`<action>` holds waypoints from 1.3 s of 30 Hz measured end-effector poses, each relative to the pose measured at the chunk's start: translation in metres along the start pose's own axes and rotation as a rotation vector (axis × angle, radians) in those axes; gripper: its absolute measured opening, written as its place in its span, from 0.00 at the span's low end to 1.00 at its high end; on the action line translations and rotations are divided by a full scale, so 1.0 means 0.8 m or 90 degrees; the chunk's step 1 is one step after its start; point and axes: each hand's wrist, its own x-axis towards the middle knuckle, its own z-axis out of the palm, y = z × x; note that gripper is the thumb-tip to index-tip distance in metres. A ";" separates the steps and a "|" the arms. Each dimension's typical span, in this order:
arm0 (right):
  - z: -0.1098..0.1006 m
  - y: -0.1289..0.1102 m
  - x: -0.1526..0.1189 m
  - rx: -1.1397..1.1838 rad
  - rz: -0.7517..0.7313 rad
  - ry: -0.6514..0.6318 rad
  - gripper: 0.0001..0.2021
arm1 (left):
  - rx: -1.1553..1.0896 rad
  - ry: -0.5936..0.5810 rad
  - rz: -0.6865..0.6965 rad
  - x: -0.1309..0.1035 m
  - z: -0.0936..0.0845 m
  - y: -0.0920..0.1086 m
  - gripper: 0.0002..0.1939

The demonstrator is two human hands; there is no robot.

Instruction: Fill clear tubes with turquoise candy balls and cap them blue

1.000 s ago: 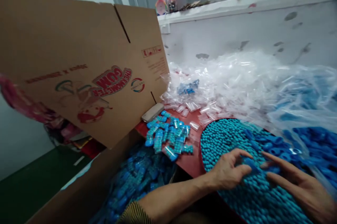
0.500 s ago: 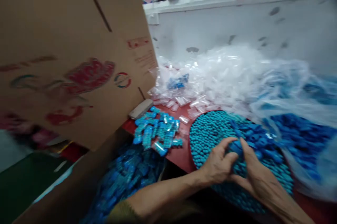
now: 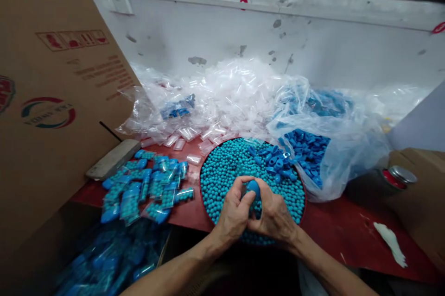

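Note:
My left hand and my right hand meet over a round red tray full of small teal balls. Between their fingers sits a blue cap, pinched from both sides; whatever lies below it is mostly hidden by the hands. A heap of loose blue caps rests on the balls at the tray's back right. To the left, several clear plastic tubes with teal balls and blue ends lie on the red table.
Empty clear tubes are piled along the wall. At the right, a plastic bag holds more blue caps. A large cardboard box and a grey block stand left, with filled tubes below. A jar and white glove are right.
The view has swung to the right, so the tray and hands appear further left and the jar and glove show. Both hands stay together around the blue cap.

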 end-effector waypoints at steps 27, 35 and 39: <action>-0.007 0.053 0.020 -0.014 0.126 -0.088 0.11 | 0.687 0.074 0.132 0.023 -0.058 -0.023 0.14; 0.002 0.103 0.108 -0.143 0.193 -0.154 0.12 | 0.719 0.041 0.064 0.051 -0.026 -0.043 0.08; 0.031 0.102 0.145 -0.180 0.232 -0.177 0.17 | 0.656 0.046 0.088 0.050 -0.030 -0.045 0.06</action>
